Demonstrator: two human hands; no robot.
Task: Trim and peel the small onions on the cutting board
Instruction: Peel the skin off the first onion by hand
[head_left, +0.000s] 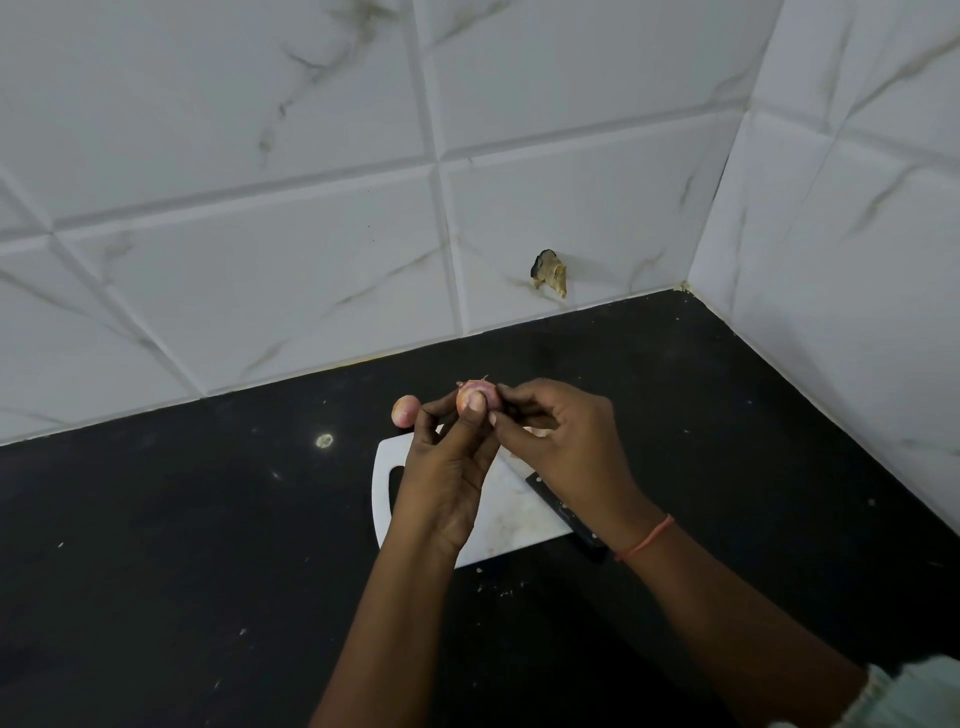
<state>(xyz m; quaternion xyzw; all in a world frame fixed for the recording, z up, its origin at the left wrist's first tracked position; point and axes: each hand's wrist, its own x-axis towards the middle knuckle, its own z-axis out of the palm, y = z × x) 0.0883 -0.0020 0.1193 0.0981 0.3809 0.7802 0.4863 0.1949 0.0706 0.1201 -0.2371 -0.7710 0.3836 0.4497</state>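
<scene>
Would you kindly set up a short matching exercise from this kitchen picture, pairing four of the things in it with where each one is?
Things:
1. held onion
2. second onion
3. knife
4. cutting board

Places:
A. lies flat on the black counter, under both hands
B. pinched between the left hand and the right hand, above the board
C. rests on the counter just beyond the board's far left corner
D. lies along the board's right edge, partly hidden by the right wrist

Pairs: 1-B, 2-C, 3-D, 4-A
</scene>
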